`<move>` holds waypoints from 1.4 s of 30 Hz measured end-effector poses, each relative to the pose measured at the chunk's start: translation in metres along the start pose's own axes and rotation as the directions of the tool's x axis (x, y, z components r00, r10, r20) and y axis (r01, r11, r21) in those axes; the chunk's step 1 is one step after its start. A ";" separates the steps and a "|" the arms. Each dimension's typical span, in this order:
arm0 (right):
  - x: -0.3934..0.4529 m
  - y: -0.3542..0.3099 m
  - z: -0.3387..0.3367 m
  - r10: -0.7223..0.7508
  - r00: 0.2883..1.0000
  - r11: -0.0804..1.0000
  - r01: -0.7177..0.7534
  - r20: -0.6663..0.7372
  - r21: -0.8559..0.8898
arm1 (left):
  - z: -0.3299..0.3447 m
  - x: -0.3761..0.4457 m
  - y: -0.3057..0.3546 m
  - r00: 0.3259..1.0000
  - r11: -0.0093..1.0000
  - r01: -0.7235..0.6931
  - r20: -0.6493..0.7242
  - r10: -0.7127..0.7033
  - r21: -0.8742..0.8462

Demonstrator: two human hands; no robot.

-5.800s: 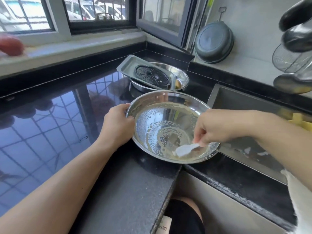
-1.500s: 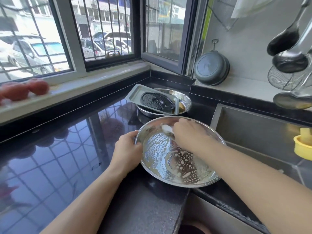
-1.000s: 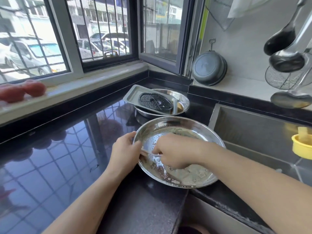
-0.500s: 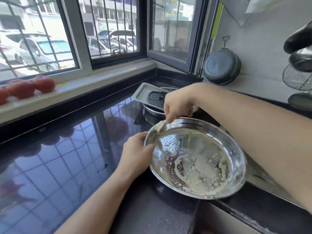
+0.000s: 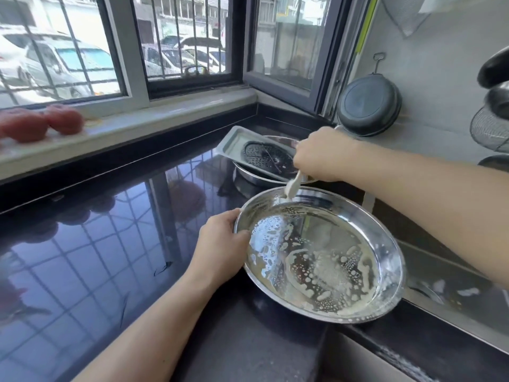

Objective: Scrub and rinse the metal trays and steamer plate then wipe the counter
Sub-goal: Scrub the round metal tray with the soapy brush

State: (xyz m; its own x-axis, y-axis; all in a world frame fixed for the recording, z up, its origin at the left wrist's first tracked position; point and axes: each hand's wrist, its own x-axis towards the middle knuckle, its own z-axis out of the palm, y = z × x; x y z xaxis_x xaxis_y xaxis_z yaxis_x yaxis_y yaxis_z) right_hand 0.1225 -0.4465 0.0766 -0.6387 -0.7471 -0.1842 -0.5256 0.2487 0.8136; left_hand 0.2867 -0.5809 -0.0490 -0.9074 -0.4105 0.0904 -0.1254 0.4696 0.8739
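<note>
A round metal tray (image 5: 385, 238), streaked with soapy foam, lies on the black counter (image 5: 115, 244) at the sink's edge. My left hand (image 5: 220, 246) grips its left rim, thumb inside. My right hand (image 5: 319, 153) holds a small white brush (image 5: 292, 187) whose tip touches the tray's far rim. Behind it a rectangular metal tray (image 5: 234, 139) with a dark perforated steamer plate (image 5: 264, 155) on it leans across a second round metal tray (image 5: 249, 176).
The steel sink (image 5: 440, 274) lies to the right of the tray. A dark pan lid (image 5: 367, 106) leans on the back wall, and ladles with a wire strainer (image 5: 487, 128) hang at far right. Red tomatoes (image 5: 41, 124) sit on the window sill.
My right hand has kept scrubbing round the foamy tray, going from its left side to the far rim. My left hand has kept its grip on the left rim.
</note>
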 end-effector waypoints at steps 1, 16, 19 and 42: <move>-0.003 0.001 0.000 0.021 1.000 1.000 -0.021 0.011 -0.016 | 0.000 0.000 0.000 1.000 1.000 -0.003 -0.005 0.003 0.002; -0.033 0.001 0.025 0.086 0.991 0.996 -0.088 0.105 0.006 | -0.002 -0.008 0.007 0.999 1.000 0.031 0.006 -0.031 -0.003; -0.060 0.003 0.036 0.128 0.962 0.990 -0.136 0.242 0.019 | -0.002 -0.008 0.009 0.999 0.999 0.035 0.006 -0.035 0.002; -0.087 -0.017 0.041 0.137 0.963 0.987 -0.151 0.232 0.046 | -0.003 -0.006 0.006 0.998 0.998 0.060 0.012 -0.060 -0.004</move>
State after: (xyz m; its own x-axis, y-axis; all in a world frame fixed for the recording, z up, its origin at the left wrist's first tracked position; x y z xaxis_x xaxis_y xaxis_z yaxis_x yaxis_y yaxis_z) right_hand 0.1639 -0.3609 0.0566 -0.8172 -0.5427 -0.1938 -0.4482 0.3871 0.8058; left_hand 0.2925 -0.5781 -0.0429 -0.9031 -0.4281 0.0323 -0.1777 0.4412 0.8796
